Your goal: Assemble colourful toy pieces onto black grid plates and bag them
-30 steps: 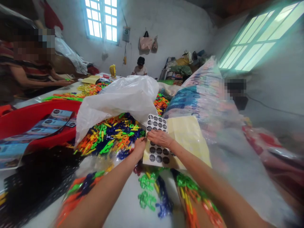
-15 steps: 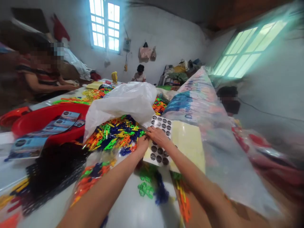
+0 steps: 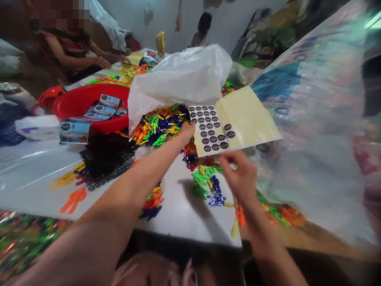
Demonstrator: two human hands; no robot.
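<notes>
A sheet of round black stickers point(image 3: 208, 126) on pale yellow backing paper point(image 3: 248, 115) is held up over the table. My left hand point(image 3: 188, 133) grips its left edge, fingers partly hidden behind the sheet. Just below the sheet's lower edge is my right hand point(image 3: 239, 172), its thumb and forefinger pinched together; whatever lies between them is too small to make out. Colourful plastic clips point(image 3: 159, 126) are heaped beyond my left arm. Under my right hand's left side lie green clips point(image 3: 205, 176) and blue clips point(image 3: 217, 192) on the white table point(image 3: 175, 222).
A red basin point(image 3: 71, 104) with blue printed cards point(image 3: 74, 132) stands at the left, near black mesh point(image 3: 104, 159). White plastic point(image 3: 184, 73) covers part of the heap. A large filled bag point(image 3: 315, 119) rises at the right. Two other people sit across the table.
The view has tilted down. My right hand has left the sheet's upper part and come down below its lower edge. My left hand now grips the left edge.
</notes>
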